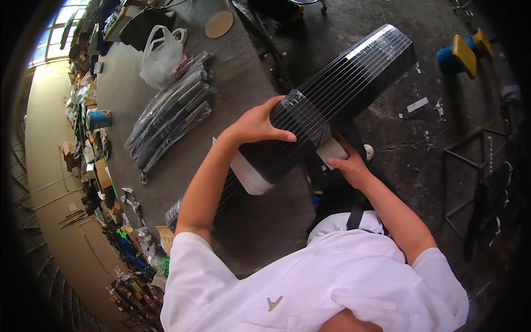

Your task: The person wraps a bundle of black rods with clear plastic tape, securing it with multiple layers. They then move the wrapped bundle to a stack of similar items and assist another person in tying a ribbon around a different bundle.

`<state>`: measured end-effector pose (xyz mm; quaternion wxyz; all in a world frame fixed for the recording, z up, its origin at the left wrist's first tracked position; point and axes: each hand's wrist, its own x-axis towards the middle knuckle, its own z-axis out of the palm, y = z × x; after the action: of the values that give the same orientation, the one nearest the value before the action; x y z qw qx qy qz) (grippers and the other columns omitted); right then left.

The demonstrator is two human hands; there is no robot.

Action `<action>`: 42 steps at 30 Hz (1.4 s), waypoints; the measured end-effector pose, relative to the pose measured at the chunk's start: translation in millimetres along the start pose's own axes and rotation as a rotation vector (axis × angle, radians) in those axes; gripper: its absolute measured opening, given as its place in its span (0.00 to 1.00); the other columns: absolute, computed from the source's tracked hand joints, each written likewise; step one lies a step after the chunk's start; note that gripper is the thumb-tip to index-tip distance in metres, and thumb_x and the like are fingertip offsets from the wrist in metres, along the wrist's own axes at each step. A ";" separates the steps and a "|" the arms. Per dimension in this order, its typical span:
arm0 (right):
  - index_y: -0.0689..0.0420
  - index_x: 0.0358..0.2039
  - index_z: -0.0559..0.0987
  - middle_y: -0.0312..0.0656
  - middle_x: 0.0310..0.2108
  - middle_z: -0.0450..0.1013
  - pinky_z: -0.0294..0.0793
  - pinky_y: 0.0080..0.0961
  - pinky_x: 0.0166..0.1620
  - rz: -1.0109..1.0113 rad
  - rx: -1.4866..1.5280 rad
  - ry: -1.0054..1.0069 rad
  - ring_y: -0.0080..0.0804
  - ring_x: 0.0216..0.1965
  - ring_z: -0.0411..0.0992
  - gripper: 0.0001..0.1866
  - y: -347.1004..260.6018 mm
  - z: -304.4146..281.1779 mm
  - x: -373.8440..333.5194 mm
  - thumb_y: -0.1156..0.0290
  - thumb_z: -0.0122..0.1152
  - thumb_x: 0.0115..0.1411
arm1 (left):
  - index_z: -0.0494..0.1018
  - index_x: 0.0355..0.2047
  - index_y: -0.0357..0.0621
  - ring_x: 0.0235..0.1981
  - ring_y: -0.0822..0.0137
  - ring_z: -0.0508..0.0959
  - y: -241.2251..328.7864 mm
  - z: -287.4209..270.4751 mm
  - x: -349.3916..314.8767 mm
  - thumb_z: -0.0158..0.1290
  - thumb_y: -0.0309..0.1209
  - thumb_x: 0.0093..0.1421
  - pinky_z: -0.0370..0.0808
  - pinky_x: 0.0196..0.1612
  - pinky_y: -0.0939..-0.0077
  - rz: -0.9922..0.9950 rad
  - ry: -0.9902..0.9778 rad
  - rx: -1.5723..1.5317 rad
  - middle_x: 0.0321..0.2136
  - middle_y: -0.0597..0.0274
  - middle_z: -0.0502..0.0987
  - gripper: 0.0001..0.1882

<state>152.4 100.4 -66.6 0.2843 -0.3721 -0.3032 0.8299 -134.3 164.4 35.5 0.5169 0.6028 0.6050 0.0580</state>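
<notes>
A long bundle of black strips [332, 83] lies slantwise in front of me, its far end sticking out past the table edge. Clear film or tape is wound around its middle and its far end. My left hand [260, 124] is wrapped over the bundle, thumb on top. On the bundle's near right side, my right hand [349, 163] grips a white flat piece [332, 152] between thumb and fingers. Another white piece [250, 172] shows on the bundle's left side; whether the two join underneath is hidden. The bundle's near end is partly behind my left forearm.
On the dark table [243, 72] lie plastic-wrapped dark bundles [171, 113], a white plastic bag [161, 58] and a round brown disc [219, 24]. Blue and yellow stools [463, 55] and a metal frame [470, 149] stand on the floor at right. White scraps [417, 104] litter it.
</notes>
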 end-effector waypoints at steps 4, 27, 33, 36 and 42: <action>0.63 0.64 0.62 0.43 0.53 0.70 0.66 0.27 0.57 0.075 0.198 0.015 0.31 0.53 0.69 0.43 -6.6 4.0 2.1 0.70 0.71 0.49 | 0.57 0.64 0.33 0.58 0.60 0.69 -4.0 -2.8 11.0 0.73 0.46 0.40 0.61 0.63 0.71 -0.014 -0.101 -0.216 0.55 0.49 0.70 0.56; 0.67 0.62 0.63 0.47 0.52 0.71 0.68 0.28 0.56 0.103 0.233 0.080 0.34 0.52 0.71 0.43 -6.5 -18.6 0.9 0.69 0.73 0.49 | 0.51 0.67 0.44 0.55 0.42 0.68 38.4 41.4 -10.2 0.73 0.53 0.30 0.68 0.57 0.56 0.330 0.297 0.332 0.57 0.45 0.63 0.66; 0.66 0.60 0.66 0.46 0.49 0.73 0.69 0.28 0.55 0.125 0.215 0.133 0.34 0.50 0.73 0.40 -11.4 -27.2 -29.4 0.71 0.73 0.47 | 0.53 0.67 0.46 0.55 0.44 0.68 55.7 57.0 -10.9 0.72 0.46 0.31 0.68 0.57 0.59 0.275 0.249 0.321 0.57 0.45 0.64 0.63; 0.64 0.58 0.69 0.45 0.48 0.74 0.70 0.27 0.53 0.243 -0.138 0.052 0.34 0.49 0.73 0.37 -20.3 -46.9 -30.7 0.72 0.73 0.47 | 0.53 0.67 0.45 0.54 0.43 0.69 58.2 58.4 -6.9 0.72 0.46 0.30 0.69 0.55 0.58 0.267 0.240 0.339 0.56 0.45 0.64 0.63; 0.63 0.51 0.75 0.42 0.45 0.76 0.71 0.26 0.52 0.302 -0.378 -0.211 0.33 0.47 0.74 0.28 -21.5 -71.2 -2.2 0.72 0.71 0.48 | 0.53 0.66 0.45 0.56 0.44 0.68 56.9 56.3 -8.9 0.71 0.45 0.31 0.67 0.58 0.58 0.263 0.234 0.345 0.57 0.46 0.64 0.62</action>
<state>215.2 133.7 -88.6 0.0495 -0.3712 -0.4219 0.8257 -59.4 141.4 54.1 0.3205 0.7449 0.5781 0.0901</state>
